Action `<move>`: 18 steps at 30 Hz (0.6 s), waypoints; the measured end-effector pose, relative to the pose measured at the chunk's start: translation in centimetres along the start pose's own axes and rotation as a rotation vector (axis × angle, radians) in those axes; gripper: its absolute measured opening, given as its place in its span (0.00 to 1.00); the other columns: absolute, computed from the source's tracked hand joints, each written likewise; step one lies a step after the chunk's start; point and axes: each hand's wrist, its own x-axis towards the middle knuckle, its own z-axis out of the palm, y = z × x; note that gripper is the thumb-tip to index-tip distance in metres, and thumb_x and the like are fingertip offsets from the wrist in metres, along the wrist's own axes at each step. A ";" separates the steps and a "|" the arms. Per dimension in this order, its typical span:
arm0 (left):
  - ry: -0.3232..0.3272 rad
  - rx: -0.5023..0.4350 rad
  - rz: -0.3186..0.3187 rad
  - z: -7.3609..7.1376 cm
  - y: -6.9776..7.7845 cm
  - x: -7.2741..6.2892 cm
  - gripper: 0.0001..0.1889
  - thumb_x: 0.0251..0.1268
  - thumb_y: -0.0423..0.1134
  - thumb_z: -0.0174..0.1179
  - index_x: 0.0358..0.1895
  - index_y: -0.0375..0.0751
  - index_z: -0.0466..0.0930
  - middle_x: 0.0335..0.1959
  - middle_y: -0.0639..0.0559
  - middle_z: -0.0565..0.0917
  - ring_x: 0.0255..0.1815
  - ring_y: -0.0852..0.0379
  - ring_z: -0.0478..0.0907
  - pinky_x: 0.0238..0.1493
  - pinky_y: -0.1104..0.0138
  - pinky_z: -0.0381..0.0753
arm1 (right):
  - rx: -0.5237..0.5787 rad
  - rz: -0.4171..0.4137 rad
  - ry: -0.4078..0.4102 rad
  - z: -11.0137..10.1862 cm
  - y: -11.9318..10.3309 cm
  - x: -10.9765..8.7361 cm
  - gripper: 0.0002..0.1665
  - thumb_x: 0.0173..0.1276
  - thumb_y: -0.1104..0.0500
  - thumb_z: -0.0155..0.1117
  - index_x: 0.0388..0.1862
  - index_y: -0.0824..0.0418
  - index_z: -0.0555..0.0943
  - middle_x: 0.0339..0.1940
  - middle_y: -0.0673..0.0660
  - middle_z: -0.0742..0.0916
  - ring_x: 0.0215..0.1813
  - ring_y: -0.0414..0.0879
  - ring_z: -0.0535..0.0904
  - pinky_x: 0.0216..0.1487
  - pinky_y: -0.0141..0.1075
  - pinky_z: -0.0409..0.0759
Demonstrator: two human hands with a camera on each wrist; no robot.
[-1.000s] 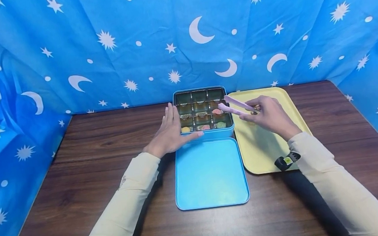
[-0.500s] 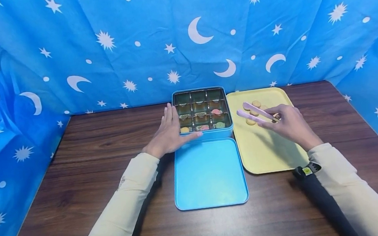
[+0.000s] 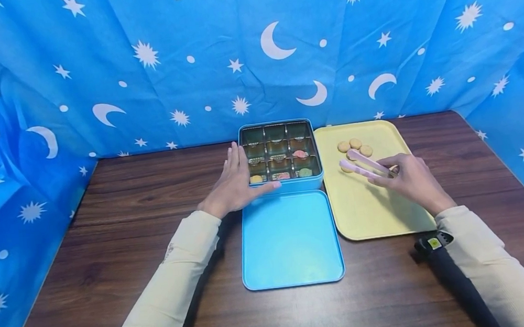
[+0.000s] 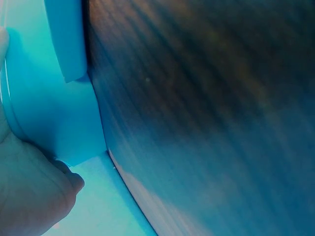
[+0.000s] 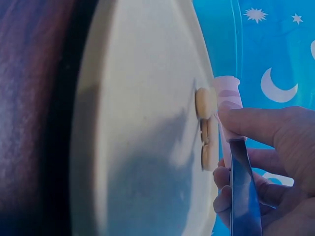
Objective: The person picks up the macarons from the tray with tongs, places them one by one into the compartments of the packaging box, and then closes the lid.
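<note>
My left hand [image 3: 231,185] lies against the left side of a blue tin [image 3: 308,183], fingers straight and thumb stretched along its front. Inside the tin is a divided insert; a yellow piece [image 3: 256,179], a green piece [image 3: 305,172] and two pinkish ones sit in separate compartments. My right hand [image 3: 416,180] grips pink-tipped metal tongs [image 3: 372,163] above the yellow tray [image 3: 366,216]. The tong tips stand apart close to several round cookies [image 3: 355,144]; whether they touch one cannot be told. In the right wrist view, thumb and fingers close round the tongs [image 5: 243,187].
A blue lid [image 3: 291,245], like a shallow tray, lies directly in front of the tin. The yellow tray stands at the tin's right. Behind the wooden table [image 3: 122,240] hangs a blue curtain [image 3: 214,57] with stars and moons.
My right hand has carried the tongs from over the tin's right side rightward and toward me, over the tray's cookies. My left hand stays at the tin.
</note>
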 end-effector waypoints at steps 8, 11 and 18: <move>-0.003 0.012 0.004 0.0 0.0 -0.1 0.70 0.55 0.82 0.51 0.80 0.34 0.24 0.81 0.43 0.20 0.81 0.47 0.19 0.79 0.47 0.36 | -0.008 0.021 -0.020 0.1 0.4 0.0 0.33 0.64 0.50 0.76 0.59 0.73 0.81 0.43 0.68 0.86 0.36 0.54 0.75 0.31 0.40 0.69; -0.005 0.007 0.009 -0.1 0.1 -0.1 0.69 0.57 0.81 0.52 0.80 0.34 0.24 0.81 0.43 0.20 0.81 0.47 0.19 0.79 0.48 0.35 | -0.003 0.028 -0.027 0.2 0.5 0.0 0.34 0.64 0.51 0.76 0.59 0.74 0.81 0.42 0.68 0.87 0.35 0.53 0.75 0.30 0.39 0.70; -0.002 -0.001 0.012 -0.1 0.1 -0.1 0.69 0.57 0.81 0.53 0.80 0.34 0.25 0.81 0.41 0.22 0.81 0.47 0.19 0.79 0.49 0.34 | 0.012 0.025 -0.034 0.6 0.6 0.1 0.31 0.62 0.55 0.77 0.58 0.75 0.82 0.41 0.67 0.87 0.34 0.53 0.76 0.30 0.39 0.71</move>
